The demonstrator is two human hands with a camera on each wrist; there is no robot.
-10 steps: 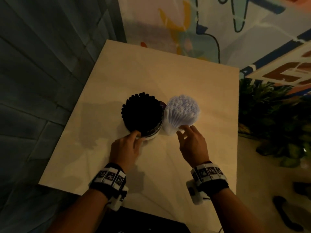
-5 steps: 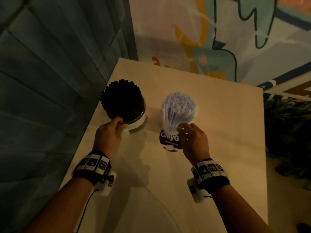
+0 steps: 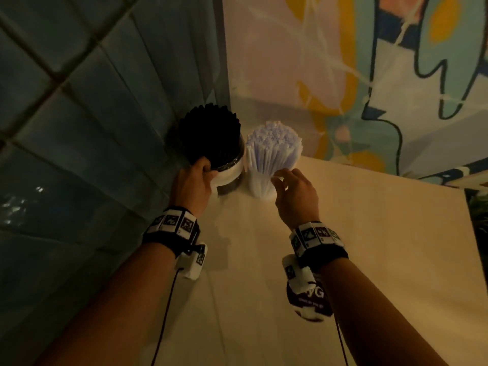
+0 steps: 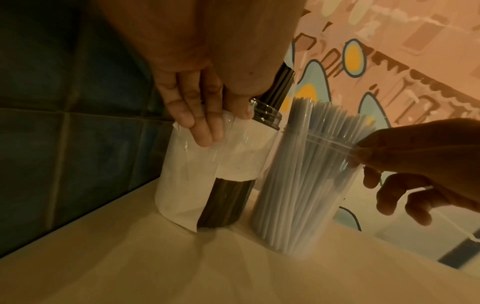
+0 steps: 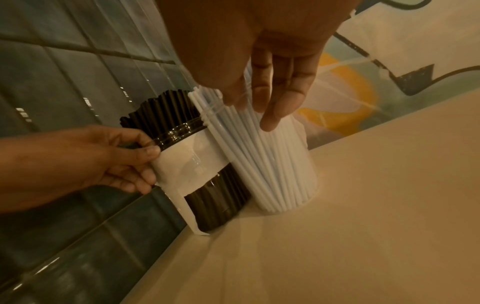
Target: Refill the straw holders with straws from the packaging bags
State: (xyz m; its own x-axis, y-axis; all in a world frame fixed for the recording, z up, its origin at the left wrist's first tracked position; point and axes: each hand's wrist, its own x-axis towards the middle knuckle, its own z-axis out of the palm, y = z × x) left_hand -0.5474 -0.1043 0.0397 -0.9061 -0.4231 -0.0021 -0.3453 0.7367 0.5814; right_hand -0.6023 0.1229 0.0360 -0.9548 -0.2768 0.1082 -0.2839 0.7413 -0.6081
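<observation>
A clear holder with a white label, packed with black straws, stands in the table's far left corner against the tiled wall. My left hand grips it, thumb at the rim and fingers on the label. Touching its right side stands a clear holder full of white straws. My right hand holds this one near the rim with thumb and fingertips; its other fingers hang curled and clear of the glass. The left wrist view shows both holders upright on the table.
The beige table runs toward me and to the right. A purple and white printed item lies on it under my right wrist. Dark tiled wall on the left, painted wall behind, plant leaves past the right edge.
Both hands have moved the two holders from the middle of the table to the far left corner by the wall. The purple and white item stayed behind, nearer me.
</observation>
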